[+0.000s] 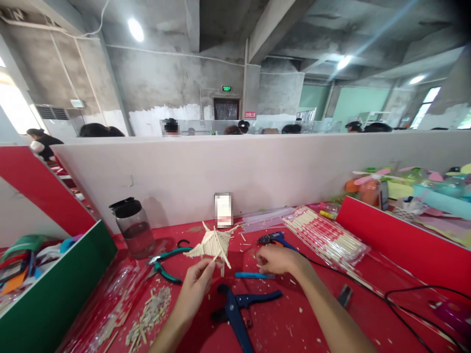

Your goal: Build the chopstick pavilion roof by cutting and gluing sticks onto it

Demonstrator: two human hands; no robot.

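A small roof-like model of pale wooden sticks [212,245] is in front of me, near the middle of the table. My left hand [200,280] pinches one of its sticks at the lower edge. My right hand [276,260] hovers low over the table with its fingers curled together; whatever they hold, if anything, is hidden. Just beyond it lies a blue glue gun [274,238], its black cable trailing right. A light blue pen-like tool [254,275] rests below the right fingers. Nearer to me lies a dark blue pipe cutter [235,309], jaws to the left.
Green-handled pliers [167,277] and stick scraps [150,314] lie on the left. A dark-lidded water bottle [133,230] and a phone [223,210] stand against the white partition [206,166]. Bagged sticks [326,238] lie at right, beside a red divider [405,240].
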